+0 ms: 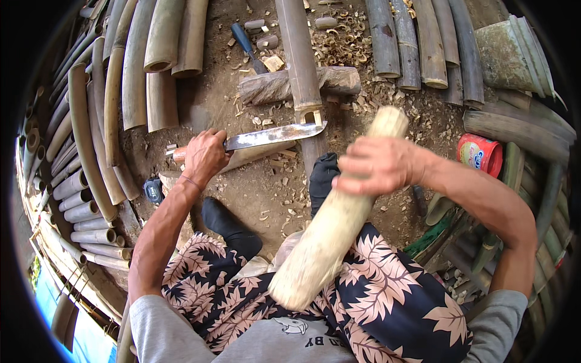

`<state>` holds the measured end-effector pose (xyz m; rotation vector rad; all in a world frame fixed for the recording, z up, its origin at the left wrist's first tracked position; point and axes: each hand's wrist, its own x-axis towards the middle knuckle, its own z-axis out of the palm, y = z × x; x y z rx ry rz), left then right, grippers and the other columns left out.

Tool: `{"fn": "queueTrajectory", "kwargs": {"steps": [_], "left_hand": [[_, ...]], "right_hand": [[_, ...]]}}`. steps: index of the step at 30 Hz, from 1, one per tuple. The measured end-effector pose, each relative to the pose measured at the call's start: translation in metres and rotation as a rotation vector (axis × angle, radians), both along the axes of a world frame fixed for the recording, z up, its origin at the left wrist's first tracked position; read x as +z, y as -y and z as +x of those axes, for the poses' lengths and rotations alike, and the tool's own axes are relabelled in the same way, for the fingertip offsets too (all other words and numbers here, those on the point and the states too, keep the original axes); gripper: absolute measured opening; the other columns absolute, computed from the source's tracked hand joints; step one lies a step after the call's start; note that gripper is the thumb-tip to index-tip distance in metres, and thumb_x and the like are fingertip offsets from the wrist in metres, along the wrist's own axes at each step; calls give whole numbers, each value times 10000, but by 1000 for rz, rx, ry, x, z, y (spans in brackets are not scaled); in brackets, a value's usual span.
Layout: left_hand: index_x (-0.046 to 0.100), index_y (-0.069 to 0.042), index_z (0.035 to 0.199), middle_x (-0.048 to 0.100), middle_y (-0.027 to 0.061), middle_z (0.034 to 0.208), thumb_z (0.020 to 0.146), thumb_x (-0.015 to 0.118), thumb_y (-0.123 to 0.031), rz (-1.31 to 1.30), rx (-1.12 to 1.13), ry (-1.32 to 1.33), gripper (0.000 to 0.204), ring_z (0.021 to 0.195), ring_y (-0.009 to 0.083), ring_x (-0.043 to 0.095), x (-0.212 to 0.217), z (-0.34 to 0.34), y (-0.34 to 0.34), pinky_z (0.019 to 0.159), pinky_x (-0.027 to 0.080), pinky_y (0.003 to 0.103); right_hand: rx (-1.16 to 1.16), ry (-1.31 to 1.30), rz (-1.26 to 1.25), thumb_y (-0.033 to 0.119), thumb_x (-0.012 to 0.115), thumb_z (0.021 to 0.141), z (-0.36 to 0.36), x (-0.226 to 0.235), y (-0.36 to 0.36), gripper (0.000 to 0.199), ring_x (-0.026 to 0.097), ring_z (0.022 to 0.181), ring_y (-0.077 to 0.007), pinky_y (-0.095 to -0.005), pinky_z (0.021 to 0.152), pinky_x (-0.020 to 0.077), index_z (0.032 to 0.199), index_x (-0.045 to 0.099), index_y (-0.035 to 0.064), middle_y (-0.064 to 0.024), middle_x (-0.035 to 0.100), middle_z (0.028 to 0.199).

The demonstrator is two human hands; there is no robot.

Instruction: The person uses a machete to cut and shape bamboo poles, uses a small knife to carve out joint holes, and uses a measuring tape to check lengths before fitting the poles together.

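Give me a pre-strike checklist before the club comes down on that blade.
1. Left hand gripping the knife handle: ok.
2. Blade edge seated on the end of the bamboo pole: ok, it lies across the cut end.
3. Right hand firm on the wooden club: ok.
4. Pole resting on the log: ok.
5. Feet in dark socks clear of the blade: not ok, one sits right below it.
6. Blade sharpness: cannot tell.
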<state>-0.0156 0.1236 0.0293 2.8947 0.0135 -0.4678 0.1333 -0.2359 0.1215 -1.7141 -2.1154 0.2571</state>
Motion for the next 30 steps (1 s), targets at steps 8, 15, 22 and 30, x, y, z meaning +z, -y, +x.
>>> {"fn": "queueTrajectory", "kwargs": {"steps": [8,15,22,30], "left_hand": [[720,3,817,632,111,594,842,723,-523,-427,149,-357,527,543,220,615,21,50,-27,539,493,389],[666,33,692,537,67,502,874,575,-705,-504,250,-352,765,470,149,555,37,72,-44,467,456,349],[769,-66,998,520,191,519,824,546,-779,-239,29,-472,768,490,301,558,14,67,-38,546,471,458],[744,-39,830,581,116,546,859,593,-689,-201,-14,-344,668,511,270,600,10,46,-29,547,481,424]], "right_hand": [[-354,-108,-373,346,902,575,-22,29,24,909,635,789,-269,-375,673,583,1323,472,61,-106,572,965],[-509,-237,-379,329,859,616,-49,39,39,863,660,807,-296,-384,722,583,1346,482,66,-124,598,1008],[-1006,-418,-22,248,862,645,-22,33,26,979,643,1079,-405,-449,878,563,1466,362,65,-234,576,1272],[-1058,-272,-272,297,837,695,-28,16,31,968,630,1099,-409,-467,932,526,1482,328,54,-258,559,1290]]}}
